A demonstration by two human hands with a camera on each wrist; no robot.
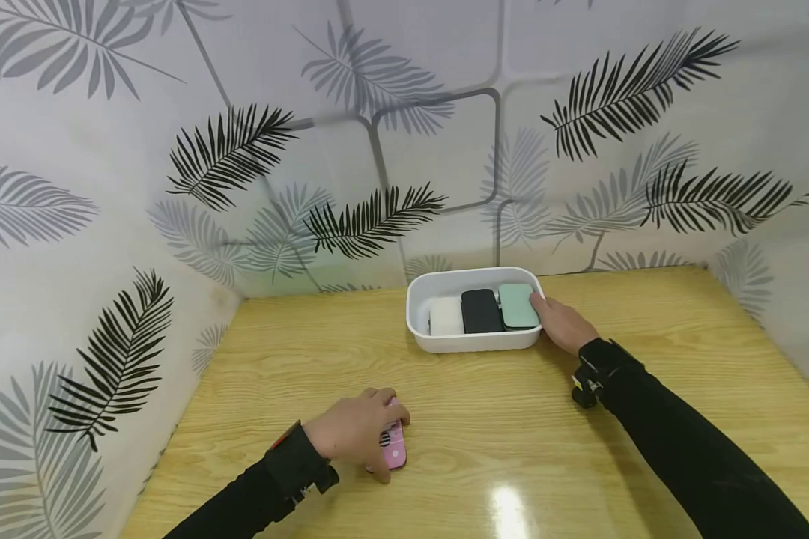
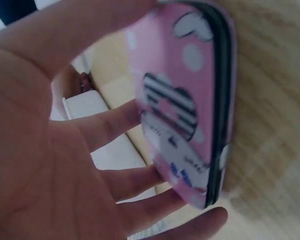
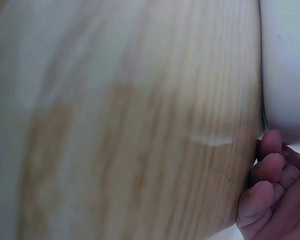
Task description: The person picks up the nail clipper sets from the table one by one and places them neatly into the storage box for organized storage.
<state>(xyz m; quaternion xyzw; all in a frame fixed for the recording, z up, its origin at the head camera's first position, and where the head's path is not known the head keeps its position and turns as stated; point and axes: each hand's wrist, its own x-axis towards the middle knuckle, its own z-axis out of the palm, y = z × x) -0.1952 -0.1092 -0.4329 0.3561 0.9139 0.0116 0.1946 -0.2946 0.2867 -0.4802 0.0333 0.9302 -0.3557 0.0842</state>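
Observation:
My left hand (image 1: 352,428) holds a small pink case (image 1: 395,448) by its edges, low over the table's near half. In the left wrist view, white dots and a black-and-white striped flower decorate the pink case (image 2: 172,65), and a dark seam runs along its side. The thumb lies at one end, with fingertips along the far edge. My right hand (image 1: 563,326) grips the right end of a white plastic tub (image 1: 475,343), thumb at the rim. In the right wrist view, curled fingers (image 3: 268,168) meet the tub's outer wall (image 3: 290,70) near its base.
Inside the tub, a white case (image 1: 447,317), a black case (image 1: 482,311) and a mint-green case (image 1: 518,305) sit side by side. The wood-grain table (image 1: 310,352) ends at a leaf-patterned cloth backdrop (image 1: 445,165) behind the tub and at both sides.

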